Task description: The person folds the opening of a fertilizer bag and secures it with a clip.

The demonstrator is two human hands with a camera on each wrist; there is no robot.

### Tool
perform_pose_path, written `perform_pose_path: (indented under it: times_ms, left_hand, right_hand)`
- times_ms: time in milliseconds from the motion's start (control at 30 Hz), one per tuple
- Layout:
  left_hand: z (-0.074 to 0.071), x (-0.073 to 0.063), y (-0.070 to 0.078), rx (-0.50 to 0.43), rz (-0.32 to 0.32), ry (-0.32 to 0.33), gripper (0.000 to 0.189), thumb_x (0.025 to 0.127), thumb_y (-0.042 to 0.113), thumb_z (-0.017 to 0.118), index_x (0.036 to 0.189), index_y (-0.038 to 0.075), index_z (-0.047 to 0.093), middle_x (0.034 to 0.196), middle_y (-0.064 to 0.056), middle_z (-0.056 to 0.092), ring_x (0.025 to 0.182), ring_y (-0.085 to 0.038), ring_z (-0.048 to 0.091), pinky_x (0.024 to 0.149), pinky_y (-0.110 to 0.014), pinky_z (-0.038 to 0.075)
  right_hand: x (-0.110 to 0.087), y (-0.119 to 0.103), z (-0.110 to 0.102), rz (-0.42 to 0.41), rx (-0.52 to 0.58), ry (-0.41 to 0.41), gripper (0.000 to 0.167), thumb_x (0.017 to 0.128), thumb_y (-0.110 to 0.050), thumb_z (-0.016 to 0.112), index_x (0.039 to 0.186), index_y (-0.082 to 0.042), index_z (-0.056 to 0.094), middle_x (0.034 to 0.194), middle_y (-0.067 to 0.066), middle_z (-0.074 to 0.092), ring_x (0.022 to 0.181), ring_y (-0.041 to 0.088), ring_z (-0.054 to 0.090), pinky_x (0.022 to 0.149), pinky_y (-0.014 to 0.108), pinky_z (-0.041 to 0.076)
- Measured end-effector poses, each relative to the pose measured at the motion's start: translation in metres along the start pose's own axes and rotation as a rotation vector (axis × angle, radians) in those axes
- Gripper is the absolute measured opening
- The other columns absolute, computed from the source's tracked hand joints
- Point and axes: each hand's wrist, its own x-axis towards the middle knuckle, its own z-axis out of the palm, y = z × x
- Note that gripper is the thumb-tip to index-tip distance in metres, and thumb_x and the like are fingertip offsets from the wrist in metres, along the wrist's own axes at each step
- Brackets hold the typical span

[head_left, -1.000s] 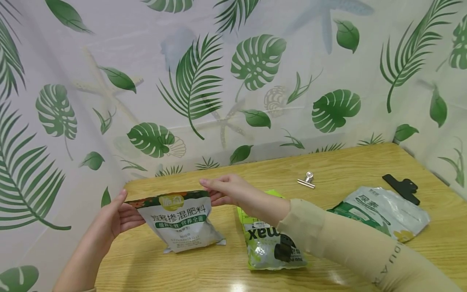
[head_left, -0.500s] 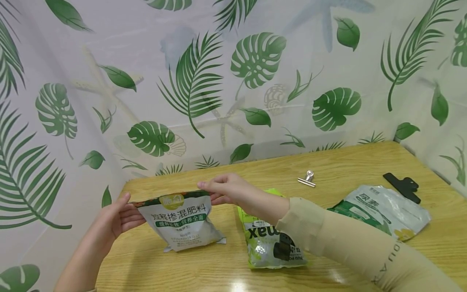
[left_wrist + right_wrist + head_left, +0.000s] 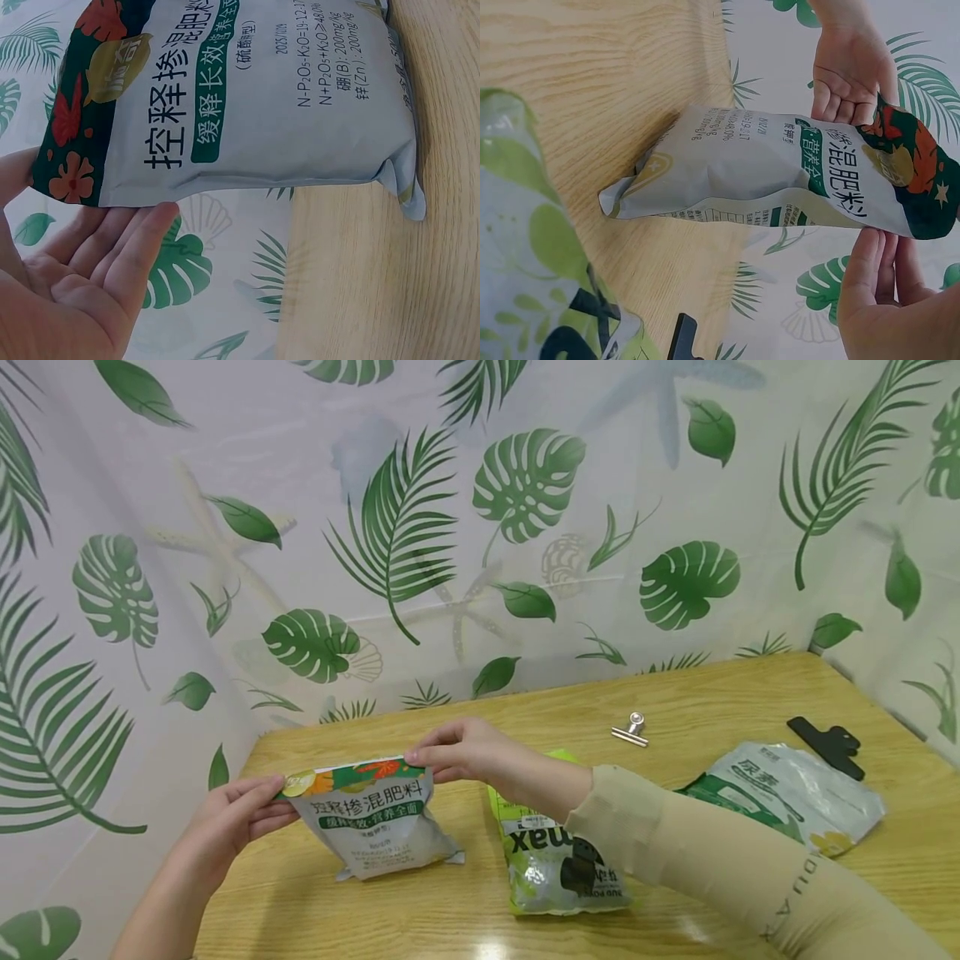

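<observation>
A white fertilizer bag [image 3: 375, 835] with a green, orange-flowered top stands on the table at the left, its top folded over toward me in the head view. My left hand [image 3: 232, 818] pinches the left end of that fold, thumb on top and fingers behind. At the other end my right hand [image 3: 465, 756] pinches the fold between thumb and fingers. Up close in the left wrist view, the bag [image 3: 262, 112] fills the upper part, with the left palm [image 3: 82, 285] beside its edge. Both hands flank the bag [image 3: 735, 165] in the right wrist view.
Just right of the held bag lies a lime-green bag [image 3: 555, 877], partly under my right forearm. A silver bulldog clip [image 3: 632, 730] is farther back. Toward the right lie a grey-and-green bag [image 3: 802, 797] and a black clip [image 3: 825, 747]. Patterned sheeting [image 3: 465, 568] hangs behind the table.
The top of the fertilizer bag has folded over toward me, so orange flowers now show on the flap. My left thumb has come down onto the fold; the right hand has barely moved.
</observation>
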Motion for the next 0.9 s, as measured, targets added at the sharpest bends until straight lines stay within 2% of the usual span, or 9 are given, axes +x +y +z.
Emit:
perform_pose_path:
  times_ms: [200,400,500,600,700,800,900]
  left_hand:
    - [-0.001,0.001,-0.004,0.053,-0.004,0.017,0.017,0.109,0.012,0.061,0.117,0.011,0.076,0.103,0.014,0.074,0.094,-0.003,0.077,0.089,-0.022,0.063]
    - [0.002,0.001,-0.006,0.089,0.011,0.05,0.025,0.106,0.01,0.065,0.128,0.0,0.071,0.105,0.015,0.073,0.098,-0.001,0.074,0.091,-0.025,0.063]
    - [0.003,0.001,-0.007,0.097,0.015,0.058,0.031,0.106,0.009,0.066,0.133,-0.006,0.067,0.104,0.015,0.074,0.097,-0.002,0.074,0.092,-0.025,0.063]
    - [0.004,0.002,-0.008,0.094,0.013,0.065,0.026,0.106,0.009,0.067,0.129,-0.002,0.07,0.101,0.015,0.076,0.096,-0.002,0.075,0.092,-0.025,0.063]
    - [0.004,0.001,-0.01,0.082,0.017,0.071,0.015,0.105,0.008,0.068,0.116,0.011,0.077,0.098,0.015,0.077,0.093,-0.002,0.075,0.09,-0.024,0.063]
    - [0.003,0.001,-0.011,0.068,0.032,0.072,0.02,0.104,0.006,0.068,0.104,0.023,0.078,0.096,0.015,0.078,0.092,-0.002,0.076,0.088,-0.023,0.063]
    - [0.003,0.001,-0.011,0.061,0.047,0.067,0.024,0.104,0.006,0.068,0.099,0.028,0.078,0.095,0.016,0.079,0.092,-0.002,0.076,0.088,-0.023,0.063]
  right_hand:
    - [0.002,0.002,-0.001,-0.014,0.008,-0.017,0.03,0.103,-0.02,0.072,0.124,0.0,0.073,0.126,0.012,0.071,0.11,0.02,0.073,0.107,0.04,0.058]
    - [0.003,0.006,0.0,-0.03,0.019,-0.013,0.029,0.101,-0.017,0.073,0.125,0.0,0.073,0.126,0.01,0.072,0.113,0.018,0.07,0.109,0.04,0.057]
    - [0.002,0.008,0.0,-0.047,0.004,-0.001,0.029,0.1,-0.017,0.074,0.125,-0.003,0.075,0.123,0.009,0.074,0.108,0.017,0.069,0.106,0.039,0.057]
    - [0.001,0.009,0.001,-0.059,-0.005,0.01,0.029,0.099,-0.018,0.075,0.125,-0.006,0.076,0.119,0.007,0.076,0.103,0.014,0.069,0.103,0.037,0.057]
    - [0.0,0.01,0.002,-0.067,-0.01,0.018,0.028,0.099,-0.018,0.076,0.124,-0.007,0.077,0.118,0.006,0.077,0.102,0.013,0.069,0.102,0.036,0.057]
    - [-0.001,0.01,0.002,-0.075,-0.013,0.023,0.027,0.099,-0.017,0.077,0.123,-0.007,0.077,0.12,0.007,0.077,0.103,0.014,0.07,0.101,0.036,0.058]
    - [-0.001,0.01,0.002,-0.08,-0.017,0.027,0.026,0.098,-0.016,0.077,0.122,-0.006,0.078,0.12,0.008,0.077,0.103,0.014,0.07,0.101,0.036,0.058]
